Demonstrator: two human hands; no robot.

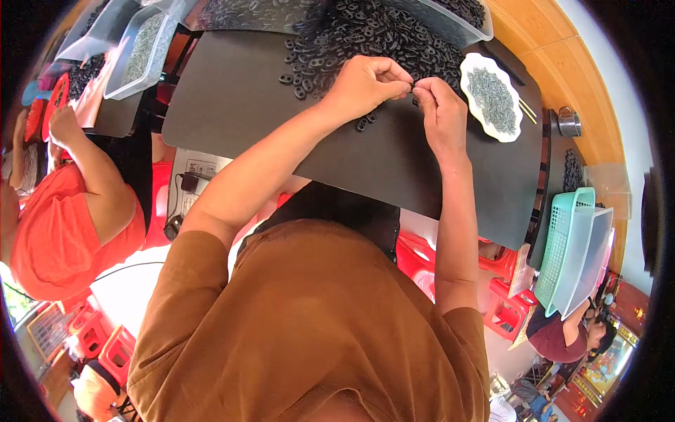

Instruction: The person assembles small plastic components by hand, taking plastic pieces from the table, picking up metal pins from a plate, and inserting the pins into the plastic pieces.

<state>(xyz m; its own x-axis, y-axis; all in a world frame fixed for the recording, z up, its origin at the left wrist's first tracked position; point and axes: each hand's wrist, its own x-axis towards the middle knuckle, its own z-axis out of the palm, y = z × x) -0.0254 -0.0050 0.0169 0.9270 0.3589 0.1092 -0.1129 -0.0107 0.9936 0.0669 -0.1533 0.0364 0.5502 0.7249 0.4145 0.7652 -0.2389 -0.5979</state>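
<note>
Left hand (369, 84) and right hand (441, 112) meet fingertip to fingertip above the table (232, 91), thumbs and forefingers pinched on a small dark piece (413, 86), mostly hidden. The left forearm (267, 158) slants up and rightward; the right forearm (456, 218) rises nearly straight. Just beyond lies a pile of black two-holed pieces (365, 32), with a white dish (508, 133) to its right.

On the table (239, 91), the heap of parts (358, 32) lies left of the dish (503, 134).
</note>
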